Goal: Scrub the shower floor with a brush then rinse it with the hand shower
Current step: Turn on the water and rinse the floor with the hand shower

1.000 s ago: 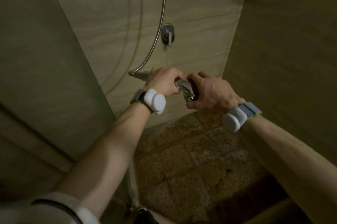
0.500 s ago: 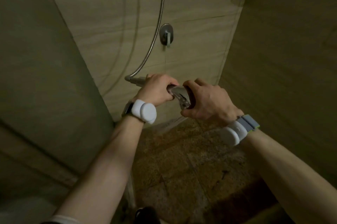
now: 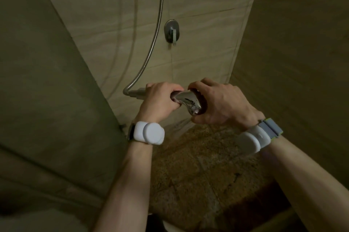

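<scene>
I see my left hand (image 3: 160,99) wrapped round the handle of the hand shower (image 3: 186,99), whose long axis lies level in front of the wall valve (image 3: 171,32), while my right hand (image 3: 221,103) cups its head, above the shower floor (image 3: 207,175).

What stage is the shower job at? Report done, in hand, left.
Done: scrubbing cannot be confirmed; no brush is visible. In hand: the left hand grips the hand shower by its handle, the right hand holds its head. Left: rinsing the shower floor; no spray is visible.
</scene>
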